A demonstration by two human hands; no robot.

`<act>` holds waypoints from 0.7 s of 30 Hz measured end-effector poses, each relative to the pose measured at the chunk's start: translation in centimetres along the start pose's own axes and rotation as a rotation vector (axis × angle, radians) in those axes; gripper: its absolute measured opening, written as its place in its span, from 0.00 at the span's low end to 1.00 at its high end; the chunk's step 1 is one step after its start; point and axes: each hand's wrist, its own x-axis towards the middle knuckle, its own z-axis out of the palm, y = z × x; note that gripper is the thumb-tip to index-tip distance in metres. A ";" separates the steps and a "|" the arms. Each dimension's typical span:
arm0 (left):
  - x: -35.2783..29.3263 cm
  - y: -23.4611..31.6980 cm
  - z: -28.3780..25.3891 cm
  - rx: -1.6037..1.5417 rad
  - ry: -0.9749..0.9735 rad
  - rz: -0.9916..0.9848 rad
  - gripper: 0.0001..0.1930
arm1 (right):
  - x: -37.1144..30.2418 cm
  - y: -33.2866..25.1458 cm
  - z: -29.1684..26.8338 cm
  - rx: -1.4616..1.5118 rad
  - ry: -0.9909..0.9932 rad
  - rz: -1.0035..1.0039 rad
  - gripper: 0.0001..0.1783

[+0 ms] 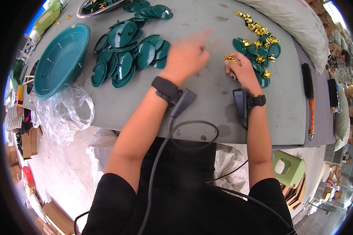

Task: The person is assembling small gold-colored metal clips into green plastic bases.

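My left hand is over the middle of the grey table, its fingers smeared by motion with one seemingly stretched forward. Whether it holds anything does not show. Just left of it lies a pile of dark green round discs, each with a notch. My right hand is closed, pinching a small shiny gold piece at its fingertips. Beyond and right of that hand, several green discs carry gold pieces. A trail of loose gold pieces runs away from them toward the far side.
A green oval basin stands at the table's left, above a clear plastic bag. A metal tray sits at the far left. At the right are a large white sack and a black-bristled brush. A cable loops near the front edge.
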 end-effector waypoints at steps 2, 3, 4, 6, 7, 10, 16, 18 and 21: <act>0.7 -2.8 -1.6 0.358 0.218 -0.070 0.23 | 0.2 0.3 -0.1 0.095 0.028 0.013 0.12; 0.7 -3.9 -2.7 0.465 0.234 -0.155 0.22 | 0.0 -0.1 0.2 0.099 0.028 0.013 0.12; 0.7 -4.8 -3.6 0.571 0.249 -0.240 0.22 | -0.2 -0.5 0.6 0.057 0.046 0.009 0.10; 0.7 -5.8 -5.1 0.641 0.011 -0.486 0.24 | -0.3 -0.7 0.9 0.017 0.059 0.003 0.09; 0.8 -6.1 -5.7 0.674 -0.120 -0.555 0.25 | -0.2 -0.4 0.9 -0.004 0.052 -0.021 0.09; 0.5 -6.1 -6.5 0.642 -0.154 -0.555 0.29 | -0.2 -0.4 1.0 -0.045 0.034 -0.066 0.09; 0.9 -5.2 -7.1 0.706 -0.364 -0.557 0.34 | -0.2 -0.2 0.3 0.057 0.005 -0.049 0.10; 0.8 -6.3 -7.0 0.702 -0.338 -0.573 0.32 | -0.1 -0.3 0.5 0.107 -0.012 -0.058 0.09; 0.8 -7.3 -6.9 0.690 -0.330 -0.590 0.29 | -0.2 -0.3 0.6 0.100 -0.009 -0.113 0.10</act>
